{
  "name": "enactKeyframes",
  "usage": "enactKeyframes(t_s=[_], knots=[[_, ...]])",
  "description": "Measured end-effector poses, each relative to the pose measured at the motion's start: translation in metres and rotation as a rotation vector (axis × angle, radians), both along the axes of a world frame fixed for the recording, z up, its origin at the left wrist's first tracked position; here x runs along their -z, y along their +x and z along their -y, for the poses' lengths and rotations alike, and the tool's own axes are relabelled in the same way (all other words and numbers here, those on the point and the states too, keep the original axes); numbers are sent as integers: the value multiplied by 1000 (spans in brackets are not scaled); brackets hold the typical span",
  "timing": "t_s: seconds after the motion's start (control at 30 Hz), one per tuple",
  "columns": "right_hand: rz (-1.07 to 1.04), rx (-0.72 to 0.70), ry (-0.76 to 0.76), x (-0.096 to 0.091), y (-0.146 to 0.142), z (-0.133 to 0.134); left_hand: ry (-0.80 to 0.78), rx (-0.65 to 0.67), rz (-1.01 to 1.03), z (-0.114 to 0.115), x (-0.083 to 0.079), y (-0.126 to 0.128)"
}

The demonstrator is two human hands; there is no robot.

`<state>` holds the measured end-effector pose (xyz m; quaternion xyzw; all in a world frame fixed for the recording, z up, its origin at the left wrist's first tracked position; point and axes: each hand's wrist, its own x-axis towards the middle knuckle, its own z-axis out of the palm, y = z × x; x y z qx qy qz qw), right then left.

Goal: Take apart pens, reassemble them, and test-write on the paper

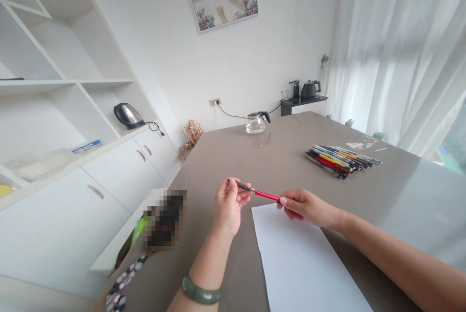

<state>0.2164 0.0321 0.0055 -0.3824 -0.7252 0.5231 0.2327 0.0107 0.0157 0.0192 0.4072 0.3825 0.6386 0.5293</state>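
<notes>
Both my hands hold one thin pen (261,194) just above the grey table (276,156). My left hand (228,205), fingers pinched, grips the pen's dark end. My right hand (304,206) pinches the red end. The pen lies nearly level between them, over the top edge of a white sheet of paper (302,263). A green bangle (201,294) sits on my left wrist.
A row of several pens (340,157) lies at the right of the table. A glass jug (255,123) stands at the far edge. White shelves with a steel kettle (127,115) run along the left. A side stand with kettles (306,90) is by the curtain.
</notes>
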Motion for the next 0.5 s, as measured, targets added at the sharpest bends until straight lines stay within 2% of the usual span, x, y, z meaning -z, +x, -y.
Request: enactKeyframes(t_s=[0.23, 0.37, 0.5], knots=[[80, 41, 270, -4, -4, 2, 27, -38, -94, 3, -3, 3], [92, -10, 217, -3, -9, 8, 40, -26, -111, 4, -3, 4], [6, -59, 51, -3, -16, 13, 9, 23, -86, 5, -3, 7]])
